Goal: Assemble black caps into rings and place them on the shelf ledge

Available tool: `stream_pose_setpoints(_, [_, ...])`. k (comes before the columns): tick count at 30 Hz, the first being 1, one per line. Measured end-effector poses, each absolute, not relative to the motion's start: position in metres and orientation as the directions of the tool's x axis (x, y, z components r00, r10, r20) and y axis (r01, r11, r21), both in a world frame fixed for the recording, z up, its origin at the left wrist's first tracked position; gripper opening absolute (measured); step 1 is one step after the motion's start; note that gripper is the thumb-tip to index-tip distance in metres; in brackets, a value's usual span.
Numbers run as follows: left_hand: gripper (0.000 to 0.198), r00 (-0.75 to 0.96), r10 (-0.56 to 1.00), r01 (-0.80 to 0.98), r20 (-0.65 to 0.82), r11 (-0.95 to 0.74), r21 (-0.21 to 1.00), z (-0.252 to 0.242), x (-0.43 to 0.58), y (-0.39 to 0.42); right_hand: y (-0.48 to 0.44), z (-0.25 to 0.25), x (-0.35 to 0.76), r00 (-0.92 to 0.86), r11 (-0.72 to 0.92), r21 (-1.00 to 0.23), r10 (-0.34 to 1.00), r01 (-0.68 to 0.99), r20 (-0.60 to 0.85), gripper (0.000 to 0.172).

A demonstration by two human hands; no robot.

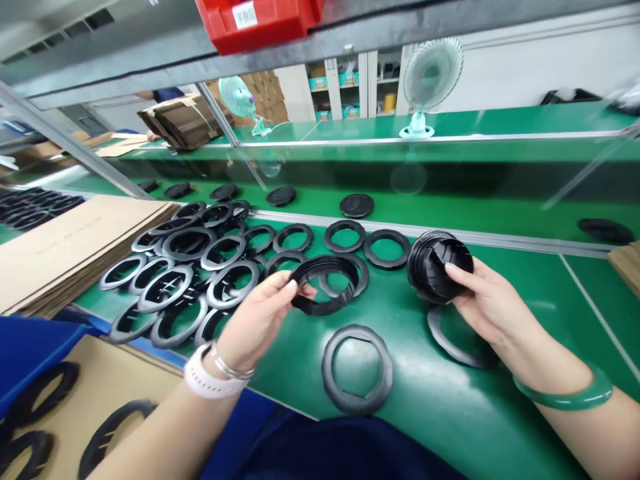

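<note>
My left hand (267,303) grips a black plastic ring (327,308) by its left side, thumb on top, holding it above the green table. In my right hand (480,290) is a round black cap-like part (437,267), pinched at its right side and raised off the surface. A loose grey-black ring (357,370) lies flat between my forearms. Another ring (457,350) lies partly hidden under my right hand. Several more rings (233,283) are heaped to the left of my left hand.
Round black discs (356,205) sit spaced along the green strip (310,207) behind a metal rail. Stacked cardboard sheets (75,247) stand at left, above a box of rings (117,433). A red bin (260,23) hangs on the overhead shelf. Two fans (431,77) stand at the back.
</note>
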State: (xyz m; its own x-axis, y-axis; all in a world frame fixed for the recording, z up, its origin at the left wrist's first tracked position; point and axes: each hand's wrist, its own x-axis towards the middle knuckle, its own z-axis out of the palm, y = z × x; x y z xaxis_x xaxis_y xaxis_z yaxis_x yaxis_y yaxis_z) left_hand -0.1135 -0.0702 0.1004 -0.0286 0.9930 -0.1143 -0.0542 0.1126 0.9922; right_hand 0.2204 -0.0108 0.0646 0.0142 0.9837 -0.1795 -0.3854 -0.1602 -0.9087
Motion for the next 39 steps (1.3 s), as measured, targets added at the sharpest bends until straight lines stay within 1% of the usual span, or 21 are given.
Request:
stream_pose_setpoints(1, [0.023,0.023,0.99,-0.185,-0.142,0.144,0.972,0.098,-0.101,-0.062,-0.01,0.065,0.221,0.017,-0.16,-0.9,0.983,-0.405,-0.182,0.041])
stream_pose_setpoints(3, [0.021,0.124,0.973,-0.351,-0.195,0.227,0.909,0.091,-0.076,-0.046,-0.007,0.065,0.223,0.019,-0.159,-0.883,0.982,-0.441,-0.186,0.043])
stream_pose_setpoints(5, [0.016,0.183,0.955,-0.447,-0.233,0.292,0.845,0.082,-0.055,-0.033,-0.004,0.065,0.224,0.026,-0.149,-0.87,0.983,-0.471,-0.182,0.045])
stream_pose_setpoints(8, [0.009,0.239,0.927,-0.535,-0.288,0.373,0.758,0.069,-0.035,-0.021,0.001,0.063,0.227,0.052,-0.138,-0.851,0.98,-0.507,-0.19,0.045])
stream_pose_setpoints(11, [0.009,0.268,0.912,-0.565,-0.31,0.409,0.716,0.059,-0.027,-0.018,0.004,0.061,0.229,0.066,-0.137,-0.84,0.977,-0.525,-0.201,0.041])
stream_pose_setpoints(15, [0.011,0.285,0.914,-0.572,-0.29,0.405,0.713,0.05,-0.027,-0.023,0.006,0.059,0.231,0.066,-0.143,-0.844,0.976,-0.516,-0.206,0.041])
stream_pose_setpoints(21, [0.017,0.353,0.879,-0.559,-0.322,0.474,0.68,0.052,-0.031,-0.028,0.012,0.053,0.239,0.037,-0.197,-0.854,0.969,-0.481,-0.245,0.035])
stream_pose_setpoints(23, [0.022,0.388,0.869,-0.534,-0.307,0.483,0.694,0.054,-0.031,-0.03,0.015,0.049,0.244,0.041,-0.204,-0.854,0.966,-0.478,-0.254,0.034])
stream_pose_setpoints(25, [0.023,0.423,0.868,-0.476,-0.259,0.456,0.752,0.055,-0.032,-0.033,0.022,0.045,0.248,0.052,-0.211,-0.858,0.963,-0.469,-0.265,0.034])
stream_pose_setpoints(26, [0.029,0.434,0.87,-0.437,-0.231,0.428,0.791,0.055,-0.031,-0.034,0.027,0.044,0.25,0.069,-0.204,-0.875,0.963,-0.44,-0.259,0.034])
stream_pose_setpoints(29, [0.066,0.439,0.877,-0.32,-0.195,0.356,0.878,0.048,-0.029,-0.035,0.058,0.044,0.253,0.144,-0.14,-0.96,0.973,-0.244,-0.179,0.033])
stream_pose_setpoints(30, [0.074,0.431,0.881,-0.287,-0.196,0.34,0.895,0.045,-0.028,-0.036,0.073,0.046,0.254,0.166,-0.115,-0.979,0.976,-0.168,-0.143,0.032])
stream_pose_setpoints(31, [0.075,0.421,0.886,-0.25,-0.194,0.319,0.914,0.043,-0.027,-0.036,0.089,0.047,0.254,0.188,-0.089,-0.991,0.976,-0.1,-0.107,0.033])
stream_pose_setpoints(32, [0.068,0.406,0.896,-0.204,-0.181,0.281,0.938,0.04,-0.027,-0.036,0.106,0.049,0.255,0.211,-0.065,-0.997,0.975,-0.042,-0.072,0.035])
stream_pose_setpoints(35, [0.031,0.358,0.931,-0.004,-0.078,0.085,0.996,0.035,-0.028,-0.035,0.153,0.051,0.26,0.268,0.045,-0.984,0.959,0.172,0.091,0.045])
stream_pose_setpoints(36, [0.025,0.352,0.935,0.067,-0.036,0.013,0.998,0.035,-0.029,-0.035,0.164,0.05,0.262,0.257,0.087,-0.963,0.954,0.257,0.155,0.047])
stream_pose_setpoints(37, [0.025,0.347,0.938,0.128,-0.005,-0.042,0.991,0.035,-0.03,-0.035,0.173,0.048,0.264,0.224,0.125,-0.932,0.952,0.339,0.209,0.048])
stream_pose_setpoints(39, [0.032,0.342,0.94,0.198,0.001,-0.073,0.977,0.036,-0.033,-0.034,0.183,0.04,0.268,0.119,0.173,-0.858,0.958,0.484,0.26,0.045])
